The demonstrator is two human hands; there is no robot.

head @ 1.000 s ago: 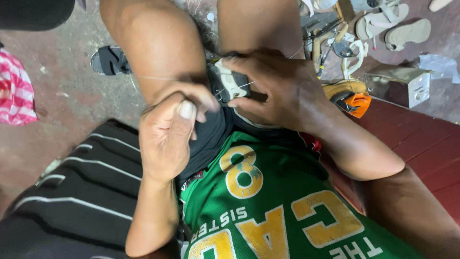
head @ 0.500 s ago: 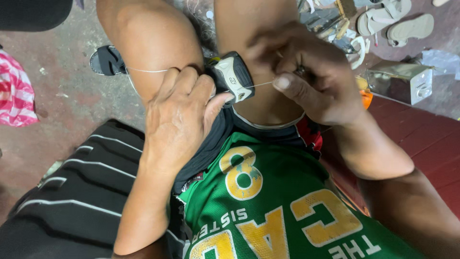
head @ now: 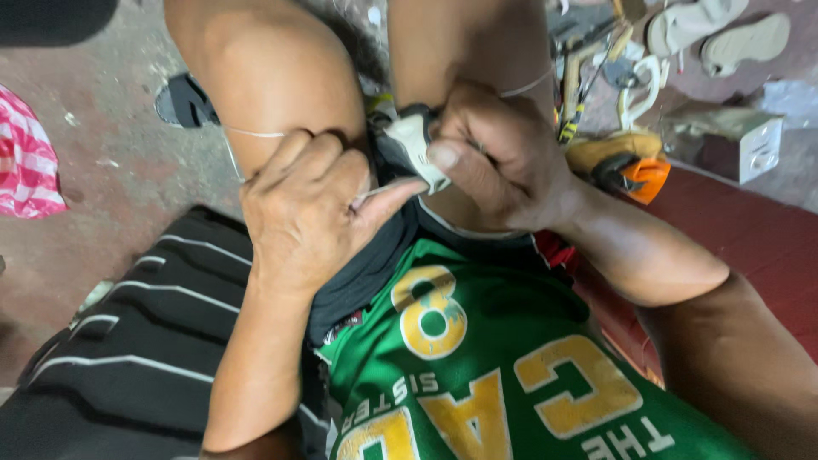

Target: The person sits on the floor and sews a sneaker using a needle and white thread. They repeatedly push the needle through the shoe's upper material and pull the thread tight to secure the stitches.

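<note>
Seen from above, the person sits with both bare knees raised and works between them on a small black and white shoe part (head: 409,140), which is wedged in the gap between the thighs, just above the hem of the dark shorts. The right hand (head: 498,153) is curled tight over it from the right, thumb pressed flat along its white face and fingers wrapped round the far side, so the piece is firmly gripped. The left hand (head: 311,209) rests against the inner left thigh with its fingers folded into a loose fist; thumb and forefinger are pinched together on a pale thread (head: 379,192) that runs the short way to the shoe part (a second stretch of the same thread (head: 256,132) lies taut across the left thigh, and another shows over the right thigh). The thumb tip touches the lower edge of the piece. A green jersey (head: 477,358) with yellow lettering fills the lower middle of the view. To the left lies a black striped cloth (head: 136,341) on the reddish floor (head: 119,170), with a pink and white bag (head: 25,162) at the edge. At upper right are pale sandals (head: 724,34), a small grey box (head: 733,140) and an orange tool (head: 635,170) among scattered clutter.
</note>
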